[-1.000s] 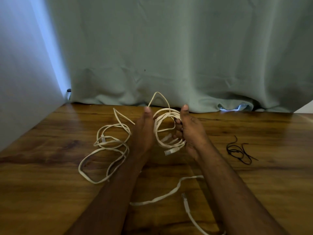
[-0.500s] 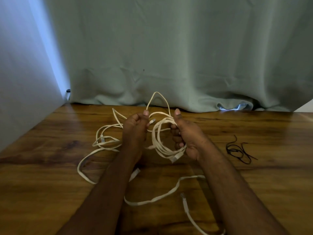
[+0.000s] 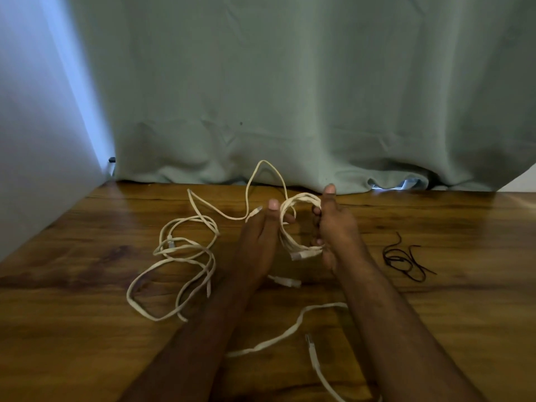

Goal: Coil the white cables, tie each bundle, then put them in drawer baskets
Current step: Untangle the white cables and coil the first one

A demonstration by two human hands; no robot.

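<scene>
A small coil of white cable (image 3: 301,198) hangs between my two hands above the wooden table (image 3: 87,329). My right hand (image 3: 336,230) grips the coil's right side, thumb up, with a plug end (image 3: 300,254) sticking out below. My left hand (image 3: 259,239) holds the coil's left side and pinches a cable end with its connector (image 3: 256,210) by the thumb. A loose strand arcs up behind the hands (image 3: 265,165). More white cable lies in tangled loops (image 3: 179,256) on the table to the left.
Another white strand (image 3: 290,332) and a plug-ended cable (image 3: 314,361) lie on the table near my forearms. Thin black ties (image 3: 403,259) lie at the right. A green curtain (image 3: 290,97) hangs behind the table; a pale wall (image 3: 34,140) stands at left.
My left hand closed in on the coil and now pinches a connector end beside it. The coil got tighter and rose slightly between both hands.
</scene>
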